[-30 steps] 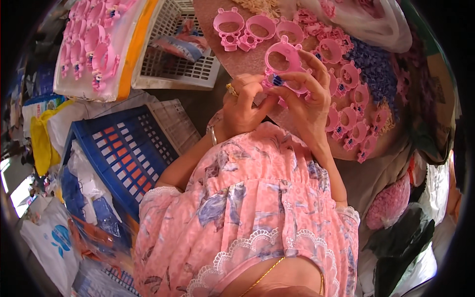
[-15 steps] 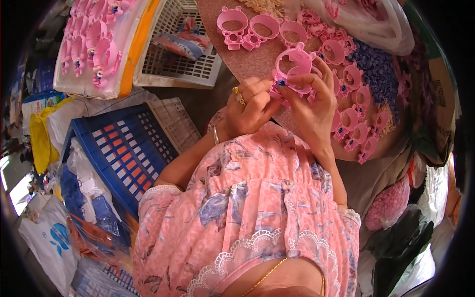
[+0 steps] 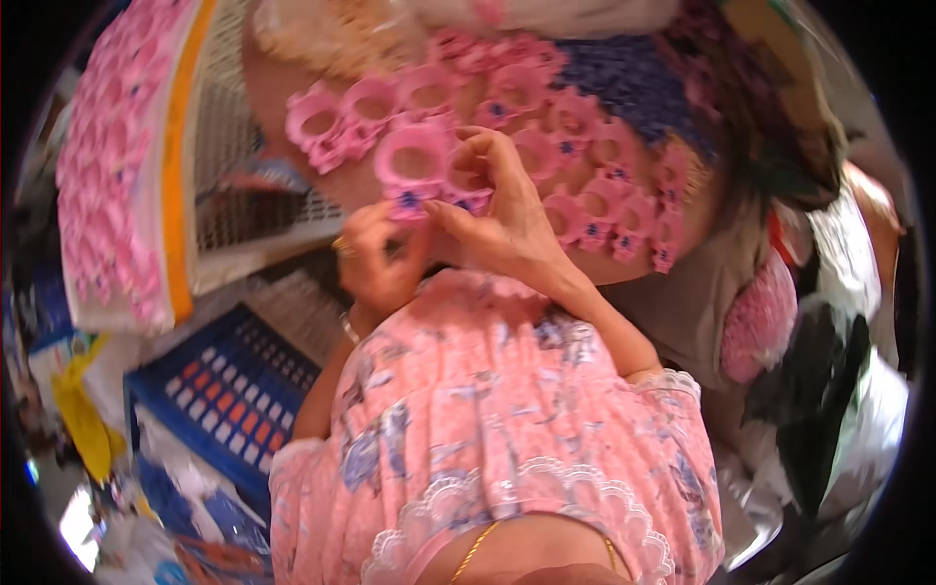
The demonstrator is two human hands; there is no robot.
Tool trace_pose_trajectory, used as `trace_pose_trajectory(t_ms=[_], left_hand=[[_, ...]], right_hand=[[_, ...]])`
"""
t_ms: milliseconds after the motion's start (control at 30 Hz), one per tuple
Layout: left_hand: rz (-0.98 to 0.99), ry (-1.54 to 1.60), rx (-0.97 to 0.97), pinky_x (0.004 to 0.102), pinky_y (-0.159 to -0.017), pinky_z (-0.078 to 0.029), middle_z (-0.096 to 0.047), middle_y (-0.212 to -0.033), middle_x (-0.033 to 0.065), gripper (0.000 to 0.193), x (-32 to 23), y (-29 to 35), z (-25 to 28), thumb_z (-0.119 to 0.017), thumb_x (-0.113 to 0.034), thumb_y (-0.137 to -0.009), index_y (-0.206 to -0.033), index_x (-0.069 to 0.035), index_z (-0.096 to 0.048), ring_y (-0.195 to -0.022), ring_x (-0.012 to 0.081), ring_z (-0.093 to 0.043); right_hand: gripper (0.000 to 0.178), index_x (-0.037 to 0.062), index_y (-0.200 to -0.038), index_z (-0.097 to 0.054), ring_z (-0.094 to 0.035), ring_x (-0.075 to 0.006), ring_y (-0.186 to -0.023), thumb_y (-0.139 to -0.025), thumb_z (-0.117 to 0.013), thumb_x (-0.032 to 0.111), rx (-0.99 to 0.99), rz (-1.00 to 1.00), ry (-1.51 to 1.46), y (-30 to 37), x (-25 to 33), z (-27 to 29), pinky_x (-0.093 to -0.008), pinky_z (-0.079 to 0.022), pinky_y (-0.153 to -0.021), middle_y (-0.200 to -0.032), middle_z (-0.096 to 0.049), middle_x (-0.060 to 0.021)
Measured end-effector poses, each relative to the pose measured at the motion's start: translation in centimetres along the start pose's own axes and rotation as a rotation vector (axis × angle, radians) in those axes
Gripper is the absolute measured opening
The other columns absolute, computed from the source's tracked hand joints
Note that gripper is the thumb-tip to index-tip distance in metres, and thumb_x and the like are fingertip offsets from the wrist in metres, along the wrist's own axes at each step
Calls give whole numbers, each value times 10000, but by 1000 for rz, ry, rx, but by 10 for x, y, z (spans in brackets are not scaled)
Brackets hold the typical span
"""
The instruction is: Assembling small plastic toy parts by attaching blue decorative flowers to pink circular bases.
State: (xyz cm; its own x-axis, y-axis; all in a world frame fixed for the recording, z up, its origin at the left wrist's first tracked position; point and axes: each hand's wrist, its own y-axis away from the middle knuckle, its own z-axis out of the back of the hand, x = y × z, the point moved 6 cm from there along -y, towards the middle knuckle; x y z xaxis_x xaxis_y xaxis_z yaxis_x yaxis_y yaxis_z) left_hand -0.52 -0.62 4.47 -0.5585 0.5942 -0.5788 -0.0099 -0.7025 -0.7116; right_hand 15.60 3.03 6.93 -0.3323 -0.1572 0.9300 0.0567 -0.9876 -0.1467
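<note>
My right hand [image 3: 502, 219] is closed on a pink plastic animal-shaped ring [image 3: 409, 156] with rounded ears and a small blue bow at its base. A second similar pink ring [image 3: 466, 177] shows by its fingers; whether it is held too, I cannot tell. Just below the held ring, my left hand [image 3: 378, 261] is curled with thumb and fingertips together. Motion blurs it, and anything in its pinch is too small to make out. Other pink rings [image 3: 370, 100] lie beyond on the round table [image 3: 336, 185], some with blue bows.
A pile of small blue pieces [image 3: 634, 88] and beige pieces [image 3: 331, 34] lie on the table. At left stand a white box with an orange edge [image 3: 180, 156], holding many pink rings, a pale slotted crate [image 3: 224, 258] and a blue basket [image 3: 229, 380]. A bag of pink pieces [image 3: 760, 317] hangs right.
The view has turned, bringing more of the white box into sight. My left hand has drawn back from the pink ring, while my right hand keeps hold.
</note>
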Motion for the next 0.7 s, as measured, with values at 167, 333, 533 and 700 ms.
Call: trace_pose_trajectory(t_ms=[167, 333, 533, 700], left_hand=[[127, -148, 35, 375, -787, -487, -664, -913, 98, 417, 24, 6, 5, -891, -89, -677, -964, -39, -592, -882, 271, -611], [149, -139, 206, 398, -793, -462, -596, -840, 68, 566, 26, 9, -6, -918, -167, -644, -1094, -27, -604, -878, 274, -566], [110, -141, 151, 406, -867, -448, -669, -1054, 106, 546, 16, 2, 9, -894, -299, -694, -1031, -28, -560, -954, 308, -584], [162, -214, 23, 426, -845, -445, -650, -1031, 104, 457, 39, 2, 17, -838, -317, -774, -965, -44, -525, -935, 314, -581]], right_hand=[[200, 34, -956, -697, -635, -303, -970, -760, -726, 64, -451, 71, 812, -21, -18, 124, -376, -502, -853, -1013, -663, -151], [192, 62, -951, -744, -632, -354, -977, -769, -693, 96, -464, -245, 901, -18, -72, 198, -402, -490, -847, -1013, -667, -156], [229, 91, -992, -740, -601, -364, -1008, -767, -700, 100, -310, -68, 1076, -42, -103, 194, -457, -443, -841, -1045, -630, -148], [263, 73, -1065, -700, -585, -376, -1053, -809, -706, 132, -168, -102, 1108, -47, -102, 203, -441, -462, -898, -1092, -603, -162]])
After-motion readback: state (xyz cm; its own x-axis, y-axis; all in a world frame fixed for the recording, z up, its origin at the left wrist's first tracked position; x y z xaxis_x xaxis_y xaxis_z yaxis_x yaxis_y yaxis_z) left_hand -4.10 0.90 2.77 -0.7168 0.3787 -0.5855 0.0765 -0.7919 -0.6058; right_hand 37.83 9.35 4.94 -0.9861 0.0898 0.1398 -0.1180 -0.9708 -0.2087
